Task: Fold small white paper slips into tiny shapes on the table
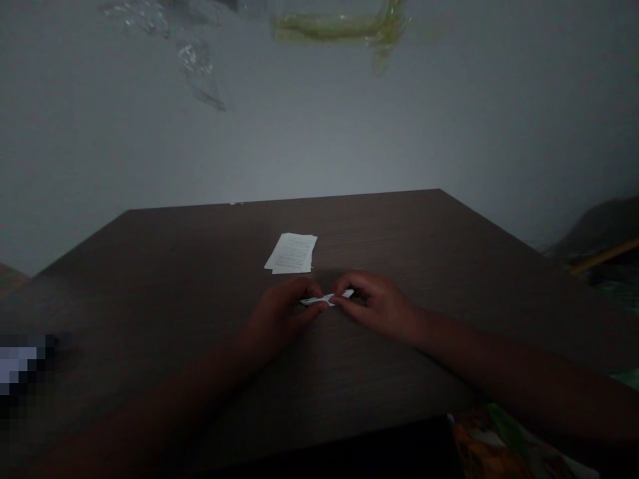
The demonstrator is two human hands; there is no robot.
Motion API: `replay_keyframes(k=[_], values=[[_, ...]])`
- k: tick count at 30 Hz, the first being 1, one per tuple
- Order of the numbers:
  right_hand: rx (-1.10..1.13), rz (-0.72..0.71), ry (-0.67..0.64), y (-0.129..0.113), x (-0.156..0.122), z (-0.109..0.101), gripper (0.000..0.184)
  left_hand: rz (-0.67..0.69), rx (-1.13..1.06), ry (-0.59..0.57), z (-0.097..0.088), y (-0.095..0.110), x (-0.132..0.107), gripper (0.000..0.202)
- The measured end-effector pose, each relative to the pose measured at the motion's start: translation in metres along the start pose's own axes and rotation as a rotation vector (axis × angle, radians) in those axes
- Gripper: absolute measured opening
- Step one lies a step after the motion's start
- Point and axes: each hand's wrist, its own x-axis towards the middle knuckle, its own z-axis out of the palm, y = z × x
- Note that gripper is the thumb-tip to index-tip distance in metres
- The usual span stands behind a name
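Observation:
A small folded white paper strip lies low over the dark wooden table, pinched between both hands. My left hand grips its left end with thumb and fingers closed. My right hand pinches its right end the same way. Just beyond the hands, a small stack of white printed sheets rests flat on the table. The room is dim, so the fold of the strip is hard to make out.
A pale wall stands behind the table, with clear plastic and yellowish tape stuck near its top. A blurred-out object sits at the table's left edge. Colourful fabric shows at the lower right.

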Motion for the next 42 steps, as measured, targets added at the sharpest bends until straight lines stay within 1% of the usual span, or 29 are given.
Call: replay_keyframes(k=[3, 7, 10, 13, 16, 19, 21, 24, 27, 30, 34, 37, 40, 42], values=[[0.084, 0.081, 0.017, -0.001, 0.001, 0.002, 0.01, -0.082, -0.058, -0.01, 0.0, 0.003, 0.001, 0.012], [0.195, 0.187, 0.029, 0.001, 0.001, 0.006, 0.011, -0.143, -0.163, 0.007, 0.003, 0.0, 0.0, 0.011], [0.26, 0.247, 0.032, 0.005, 0.002, 0.01, 0.01, -0.166, -0.234, -0.017, 0.005, -0.002, 0.0, 0.015], [0.307, 0.259, 0.04, 0.01, 0.002, 0.013, 0.01, -0.152, -0.225, -0.071, 0.004, -0.003, 0.001, 0.011], [0.261, 0.232, 0.05, 0.015, 0.002, 0.014, 0.012, -0.098, -0.125, -0.135, 0.005, -0.005, 0.002, 0.012], [0.08, 0.17, 0.05, 0.02, 0.002, 0.013, 0.016, -0.041, -0.009, -0.175, 0.009, -0.008, 0.002, 0.012], [-0.042, 0.125, 0.021, 0.023, 0.003, 0.012, 0.019, 0.01, 0.056, -0.192, 0.015, -0.009, 0.002, 0.011], [-0.145, 0.032, -0.034, 0.026, 0.005, 0.012, 0.022, 0.085, 0.184, -0.188, 0.022, -0.01, 0.001, 0.011], [-0.206, -0.042, -0.073, 0.026, 0.005, 0.014, 0.022, 0.114, 0.309, -0.181, 0.025, -0.008, -0.001, 0.008], [-0.286, -0.062, -0.089, 0.023, 0.003, 0.013, 0.019, 0.133, 0.406, -0.175, 0.026, -0.004, -0.004, 0.006], [-0.427, -0.062, -0.096, 0.018, -0.001, 0.011, 0.01, 0.187, 0.534, -0.161, 0.03, -0.001, -0.007, 0.012], [-0.404, -0.073, -0.165, 0.017, -0.002, 0.012, 0.011, 0.182, 0.538, -0.152, 0.033, -0.002, -0.008, 0.014], [-0.358, -0.065, -0.207, 0.018, 0.0, 0.013, 0.015, 0.141, 0.435, -0.173, 0.032, -0.005, -0.007, 0.014], [-0.353, -0.047, -0.205, 0.019, 0.0, 0.013, 0.014, 0.112, 0.348, -0.191, 0.029, -0.006, -0.007, 0.015]])
